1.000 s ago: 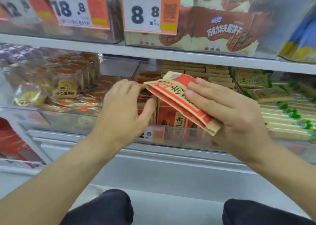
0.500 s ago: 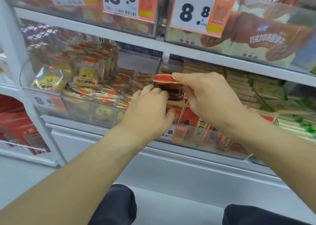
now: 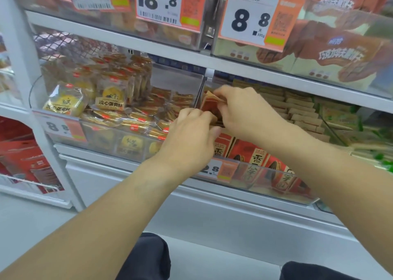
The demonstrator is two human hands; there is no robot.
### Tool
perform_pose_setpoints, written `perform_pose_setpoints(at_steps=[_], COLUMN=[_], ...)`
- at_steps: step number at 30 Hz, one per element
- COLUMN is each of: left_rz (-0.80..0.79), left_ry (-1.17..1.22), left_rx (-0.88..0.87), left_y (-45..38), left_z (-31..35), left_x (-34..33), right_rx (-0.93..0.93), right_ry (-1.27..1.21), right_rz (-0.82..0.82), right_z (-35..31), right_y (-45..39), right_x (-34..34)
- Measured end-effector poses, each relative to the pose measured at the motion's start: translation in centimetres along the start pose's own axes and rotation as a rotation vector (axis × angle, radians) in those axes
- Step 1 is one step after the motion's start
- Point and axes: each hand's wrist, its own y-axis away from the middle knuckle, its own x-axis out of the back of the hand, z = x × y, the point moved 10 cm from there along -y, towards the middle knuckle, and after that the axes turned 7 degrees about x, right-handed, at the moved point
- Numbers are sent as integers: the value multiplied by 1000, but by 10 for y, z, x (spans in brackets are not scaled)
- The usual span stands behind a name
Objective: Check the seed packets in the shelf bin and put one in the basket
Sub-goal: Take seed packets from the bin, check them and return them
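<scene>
Red seed packet pinched between both hands, over bin

Two hands reach into the shelf bin: the left hand and the right hand. Three red seed packets show upright behind its clear front; others are hidden. Three price tags hang above, and two sit at bin level.

Egg-yolk pastry packs beside wafer stacks, price tags overhead
</scene>
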Motion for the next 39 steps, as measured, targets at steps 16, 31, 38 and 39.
perform_pose_setpoints(at_steps=[16, 31, 38, 39], left_rz=[193, 30, -6, 3], left_ry=[257, 296, 90, 95], left_rx=[83, 73, 2, -3], left_y=[-8, -16, -11, -11], left_z=[-33, -28, -24, -25], left_x=[13, 4, 2, 2], right_rx=[-177, -83, -68, -70], right_ry=[-148, 48, 66, 58], right_rz=[-141, -129, -183, -205], right_z=[65, 77, 75, 75], right_y=[-66, -99, -107, -106], right_x=[-36, -63, -67, -67])
